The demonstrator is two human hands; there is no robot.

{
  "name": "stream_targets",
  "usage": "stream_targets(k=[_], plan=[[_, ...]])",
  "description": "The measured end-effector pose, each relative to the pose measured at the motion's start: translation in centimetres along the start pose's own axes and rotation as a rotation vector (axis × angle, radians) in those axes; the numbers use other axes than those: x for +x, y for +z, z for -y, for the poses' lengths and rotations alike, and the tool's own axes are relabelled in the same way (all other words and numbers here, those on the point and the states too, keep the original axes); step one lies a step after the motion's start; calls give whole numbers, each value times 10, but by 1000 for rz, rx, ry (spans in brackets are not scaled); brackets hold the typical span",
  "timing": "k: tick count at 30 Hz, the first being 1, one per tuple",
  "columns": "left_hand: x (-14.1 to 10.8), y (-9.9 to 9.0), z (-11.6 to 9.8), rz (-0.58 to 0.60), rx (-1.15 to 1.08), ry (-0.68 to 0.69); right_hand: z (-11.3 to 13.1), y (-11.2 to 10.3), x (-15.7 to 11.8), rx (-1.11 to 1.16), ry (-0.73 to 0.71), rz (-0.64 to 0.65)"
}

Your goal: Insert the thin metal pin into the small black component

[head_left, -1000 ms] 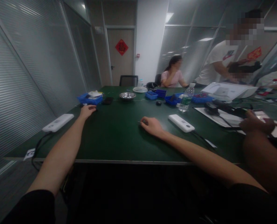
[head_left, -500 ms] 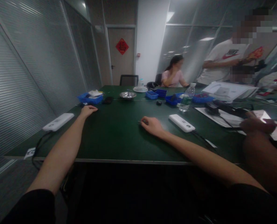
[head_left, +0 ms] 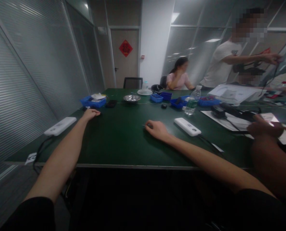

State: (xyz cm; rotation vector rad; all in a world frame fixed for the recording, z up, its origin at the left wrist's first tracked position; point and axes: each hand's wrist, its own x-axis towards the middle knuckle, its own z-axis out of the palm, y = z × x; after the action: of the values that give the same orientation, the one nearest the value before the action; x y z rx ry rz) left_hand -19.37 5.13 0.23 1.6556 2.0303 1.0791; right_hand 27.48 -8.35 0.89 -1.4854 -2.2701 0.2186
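My left hand (head_left: 91,113) rests on the dark green table (head_left: 114,138), near the front of a blue basket (head_left: 93,102). Its fingers are bent together toward the right, with a small dark spot at their tips that I cannot make out. Farther right, my right hand (head_left: 157,130) lies on its side on the tabletop, thumb and forefinger curled into a pinch. A short, thin, pale tip pokes out to the left of these fingers; what it belongs to is hidden. A shiny metal bowl (head_left: 131,98) stands beyond and between both hands.
White oblong devices with cables lie at left (head_left: 60,125) and right (head_left: 188,127). A water bottle (head_left: 193,101), blue bins (head_left: 156,98) and a black mouse (head_left: 164,106) stand farther back. Another person's hand (head_left: 265,128) is at the right, near papers. More people are behind the table.
Both my hands stay almost where they were. The standing person at the back right has shifted left and stretched an arm out to the right.
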Motion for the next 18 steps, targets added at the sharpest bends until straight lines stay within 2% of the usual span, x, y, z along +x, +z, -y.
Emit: stream_targets(k=[4, 6, 8, 11, 13, 16, 18], plan=[[-1, 0, -4, 125, -15, 17, -1, 2, 1, 2, -12, -6], [-3, 6, -14, 199, -30, 60, -2, 3, 1, -9, -21, -19], [-8, 18, -30, 330, -51, 152, -2, 3, 1, -19, -33, -28], [-28, 49, -66, 603, -101, 371, -1, 3, 0, -10, -64, -22], [-48, 74, -92, 734, -153, 492, -1, 2, -1, 11, -104, -24], [-82, 110, -124, 871, -258, 593, 0, 3, -1, 33, -163, -36], [-98, 123, -136, 911, -327, 618, 0, 5, -1, 34, -174, -53]])
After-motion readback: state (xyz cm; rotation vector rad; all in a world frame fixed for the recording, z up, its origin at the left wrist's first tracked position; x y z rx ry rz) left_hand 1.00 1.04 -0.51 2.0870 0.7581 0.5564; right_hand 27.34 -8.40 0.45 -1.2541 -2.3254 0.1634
